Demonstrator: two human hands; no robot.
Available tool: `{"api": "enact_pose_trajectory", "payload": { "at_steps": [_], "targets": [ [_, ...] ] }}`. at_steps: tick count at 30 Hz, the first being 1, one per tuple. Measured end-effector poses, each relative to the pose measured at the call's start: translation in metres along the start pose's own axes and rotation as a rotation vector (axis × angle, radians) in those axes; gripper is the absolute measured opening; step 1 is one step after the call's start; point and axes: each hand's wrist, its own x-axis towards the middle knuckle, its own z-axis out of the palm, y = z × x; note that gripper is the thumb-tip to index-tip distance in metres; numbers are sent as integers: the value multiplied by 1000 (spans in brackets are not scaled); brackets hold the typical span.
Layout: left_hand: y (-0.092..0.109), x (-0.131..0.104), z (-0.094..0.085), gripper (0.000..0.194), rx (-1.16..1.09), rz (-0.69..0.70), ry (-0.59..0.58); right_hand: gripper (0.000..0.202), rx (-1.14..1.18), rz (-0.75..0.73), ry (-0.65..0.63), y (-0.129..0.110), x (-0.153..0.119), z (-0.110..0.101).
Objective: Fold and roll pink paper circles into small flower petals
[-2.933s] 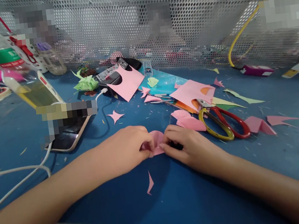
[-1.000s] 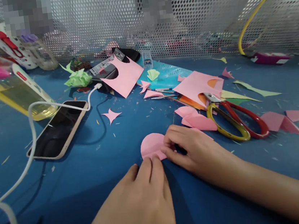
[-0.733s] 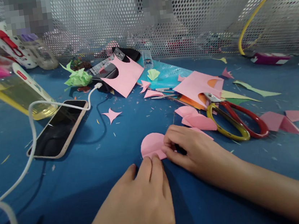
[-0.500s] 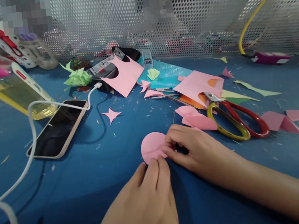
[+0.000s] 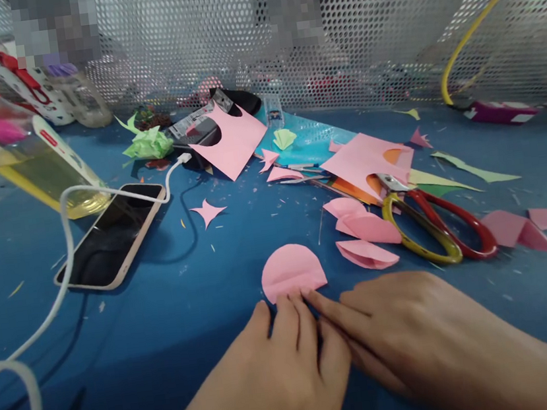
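Note:
A pink paper circle [image 5: 292,266] lies on the blue table in front of me, with its near edge bent into a straight line. My left hand [image 5: 283,363] pinches that near edge, fingers close together and their tips on the paper. From the right, my right hand [image 5: 403,329] reaches to the same edge. Its index fingertip presses on the paper beside the left fingers, and the other fingers are curled and partly hidden. Just beyond my right hand rest a folded pink paper circle [image 5: 366,253] and more folded pink pieces [image 5: 368,225].
Scissors [image 5: 438,228] with yellow and red handles lie at the right. Pink offcuts [image 5: 230,142] and a crumpled green paper [image 5: 148,144] are farther back. A phone [image 5: 113,241], a white cable [image 5: 65,237] and a bottle [image 5: 44,166] occupy the left. A perforated metal panel [image 5: 212,26] stands behind.
My right hand has moved down toward me, from the circle's right side to its near edge, uncovering the folded pink circle. The circle's near edge now looks straight. The view has shifted slightly.

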Motion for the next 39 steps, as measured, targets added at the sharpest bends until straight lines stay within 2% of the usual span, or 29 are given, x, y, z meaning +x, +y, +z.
{"api": "enact_pose_trajectory", "payload": {
  "at_steps": [3, 7, 14, 17, 19, 21, 23, 27, 28, 31, 35, 39],
  "targets": [
    [1, -1, 0, 43, -8, -1, 11, 24, -173, -101, -30, -3, 1, 4],
    [0, -2, -5, 38, -30, -51, 29, 18, -286, 23, 32, -3, 2, 2],
    [-7, -2, -20, 21, -188, -125, -112, 20, -286, 212, -7, -2, 2, -6],
    [-19, 3, -23, 24, -294, -163, -167, 24, -292, 249, -33, -1, 2, -7],
    [-31, 10, -21, 23, -304, -215, -147, 25, -297, 257, -51, -1, 2, -5],
    [-44, 18, -16, 13, -349, -342, -23, 25, -292, 268, -34, 0, 3, -2],
    [-56, 24, -7, 16, -424, -409, 30, 24, -267, 282, 14, 1, 6, 2],
    [-72, 28, 7, 17, -685, -421, -96, 15, -145, 205, 82, 7, 13, 9],
    [-74, 28, 10, 19, -759, -440, -113, 18, -101, 166, 98, 8, 14, 10],
    [-80, 29, 14, 20, -981, -501, -106, 36, 29, 75, 144, 11, 15, 13],
    [-82, 31, 15, 14, -1180, -533, -70, 24, 72, 42, 243, 12, 14, 13],
    [-79, 33, 7, 10, -1419, -600, -56, 16, -48, -25, 330, 14, 13, 6]
  ]
}}
